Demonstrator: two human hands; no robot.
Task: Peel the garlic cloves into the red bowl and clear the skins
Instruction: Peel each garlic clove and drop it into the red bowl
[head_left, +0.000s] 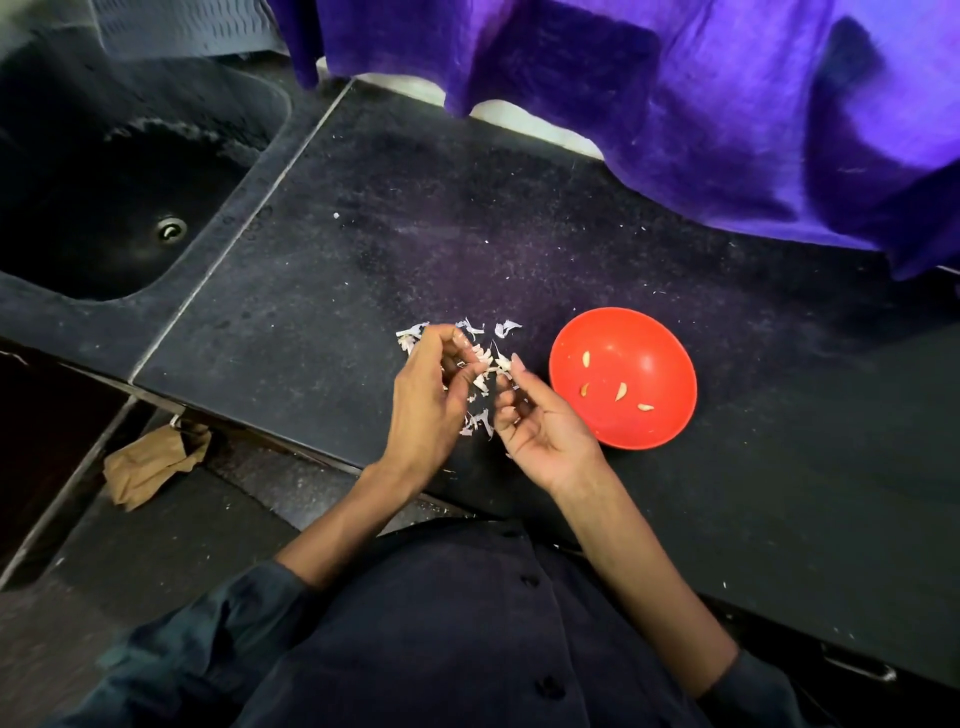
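L hand (434, 392) is raised w/ fingers curled inward, thumb meeting fingertips in a pinch. R hand (540, 421) sits just beside it, palm up, fingers loosely bent, index extended toward the L. Both forearms are bare, sleeves pushed up near elbows.

The person wears a dark navy button-front shirt (467, 623) with a row of small dark round buttons (530, 580) down the placket. Its long sleeves, the left sleeve (218, 623) and right sleeve (753, 691), are pushed up, leaving both forearms bare. No rings or watch show.
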